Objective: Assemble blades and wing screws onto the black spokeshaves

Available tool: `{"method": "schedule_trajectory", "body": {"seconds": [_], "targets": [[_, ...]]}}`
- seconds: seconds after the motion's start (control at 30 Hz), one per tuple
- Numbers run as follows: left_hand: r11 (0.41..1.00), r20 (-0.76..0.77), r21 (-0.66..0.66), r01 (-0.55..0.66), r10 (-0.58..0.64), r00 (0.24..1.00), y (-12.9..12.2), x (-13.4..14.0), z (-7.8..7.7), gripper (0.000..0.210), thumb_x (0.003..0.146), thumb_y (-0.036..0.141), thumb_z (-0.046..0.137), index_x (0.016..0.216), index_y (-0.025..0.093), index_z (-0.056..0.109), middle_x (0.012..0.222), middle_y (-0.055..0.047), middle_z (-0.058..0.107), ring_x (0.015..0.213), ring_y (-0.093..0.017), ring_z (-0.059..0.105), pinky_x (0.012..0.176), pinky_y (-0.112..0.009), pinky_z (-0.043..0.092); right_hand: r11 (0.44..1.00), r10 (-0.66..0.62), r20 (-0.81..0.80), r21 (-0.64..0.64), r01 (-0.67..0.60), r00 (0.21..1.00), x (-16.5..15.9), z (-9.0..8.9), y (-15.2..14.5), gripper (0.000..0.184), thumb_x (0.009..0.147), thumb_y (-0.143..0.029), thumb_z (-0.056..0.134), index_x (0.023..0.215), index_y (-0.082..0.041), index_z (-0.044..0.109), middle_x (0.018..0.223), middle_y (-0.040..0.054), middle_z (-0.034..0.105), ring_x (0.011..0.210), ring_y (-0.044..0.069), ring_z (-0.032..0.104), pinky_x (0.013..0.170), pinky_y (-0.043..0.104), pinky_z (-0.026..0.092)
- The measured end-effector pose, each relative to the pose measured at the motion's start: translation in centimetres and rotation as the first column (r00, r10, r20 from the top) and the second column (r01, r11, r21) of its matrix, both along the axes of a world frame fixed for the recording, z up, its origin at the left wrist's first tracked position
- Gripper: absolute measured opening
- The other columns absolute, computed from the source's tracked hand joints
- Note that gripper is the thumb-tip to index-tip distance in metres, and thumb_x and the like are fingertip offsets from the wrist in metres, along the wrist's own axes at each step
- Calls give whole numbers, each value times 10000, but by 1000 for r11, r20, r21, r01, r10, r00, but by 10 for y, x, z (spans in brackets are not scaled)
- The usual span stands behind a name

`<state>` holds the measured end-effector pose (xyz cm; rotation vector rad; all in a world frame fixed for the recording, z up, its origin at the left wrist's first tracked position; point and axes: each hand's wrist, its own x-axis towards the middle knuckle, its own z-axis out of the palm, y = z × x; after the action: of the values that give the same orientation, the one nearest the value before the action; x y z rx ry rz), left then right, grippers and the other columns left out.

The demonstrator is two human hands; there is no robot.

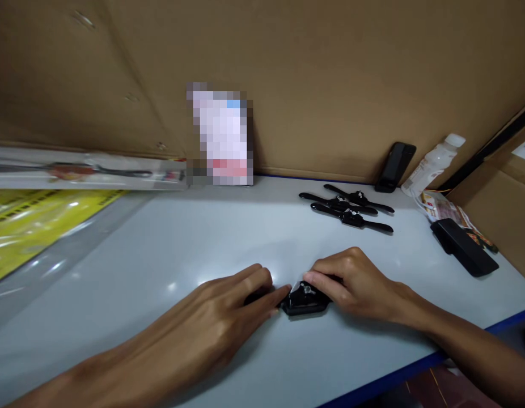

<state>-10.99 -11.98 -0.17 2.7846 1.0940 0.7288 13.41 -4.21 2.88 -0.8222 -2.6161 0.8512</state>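
A black spokeshave [305,305] is held low over the front part of the white tabletop, its metal adjuster and blade parts facing up. My left hand [241,297] is closed round its left handle, the index finger stretched along toward the body. On the other side, my right hand [351,283] grips the right handle, with thumb and finger beside the metal parts. Both handles are mostly hidden by my fingers. Farther back lie three more black spokeshaves, among them a front one [351,218] and a rear one [358,197], close together.
Long packaging [75,169] and a yellow printed sheet under clear plastic [37,221] lie at left. A blurred-out upright item [224,136] leans on the cardboard wall [313,73]. At right are a black case [396,167], a bottle [435,164] and another black object [464,247].
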Motion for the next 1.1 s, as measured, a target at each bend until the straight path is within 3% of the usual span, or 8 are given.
{"method": "schedule_trajectory", "body": {"seconds": [0.23,0.33,0.43,0.53,0.63,0.87,1.0,1.1], "targets": [[1000,2,-8,-4,4,1000,2,0,2,377,1116,161,351,1137,133,726,869,-57,597,649,-153,578,535,-269,467,1000,-4,-47,22,5,999,2,3,2,446,1069,-308,524,651,-180,617,573,-33,525,537,101,370,576,279,304],[1000,21,-28,-9,10,1000,2,1,3,362,1094,131,374,1137,146,733,862,-53,601,650,-149,573,536,-261,463,998,51,-99,53,-46,994,5,6,3,409,1096,-333,489,826,-168,749,684,8,669,586,113,501,611,267,371],[1000,28,-31,0,1,1000,1,1,2,352,1076,113,395,1142,163,737,856,-50,608,666,-153,584,548,-259,472,983,183,-131,14,-183,974,6,9,2,381,1115,-378,475,1028,-188,794,776,24,739,651,123,606,643,256,424],[1000,27,-20,5,-4,1000,1,0,1,347,1082,122,396,1151,160,734,865,-53,611,680,-157,595,558,-264,482,979,183,-83,111,-174,980,6,9,1,484,1125,-406,449,829,-180,758,657,10,658,581,124,537,595,274,375],[1000,25,-22,4,-3,1000,1,-1,1,355,1087,117,376,1142,147,726,868,-56,602,678,-154,588,554,-258,477,976,118,-90,193,-99,989,5,9,1,598,1130,-427,422,609,-189,598,558,-18,525,510,108,389,555,293,299],[999,49,-33,-3,4,999,1,-1,1,332,1061,101,415,1159,163,726,859,-46,598,652,-145,570,543,-249,457,997,40,-134,74,-30,990,5,7,1,575,1116,-446,444,632,-183,609,585,-14,567,535,95,420,565,271,311],[999,30,-50,4,-2,1000,0,-1,1,357,1068,96,389,1167,156,727,862,-51,602,652,-148,576,545,-253,467,998,19,-140,-64,-29,990,4,9,0,700,1092,-525,472,475,-194,447,473,-42,432,465,75,313,504,271,258],[999,8,-34,1,0,1000,-1,-1,1,376,1096,119,354,1177,148,720,864,-54,597,648,-152,575,537,-260,460,997,-29,-204,-70,15,978,4,11,1,646,1079,-514,507,523,-185,534,490,-52,419,482,77,324,509,257,275]]}}
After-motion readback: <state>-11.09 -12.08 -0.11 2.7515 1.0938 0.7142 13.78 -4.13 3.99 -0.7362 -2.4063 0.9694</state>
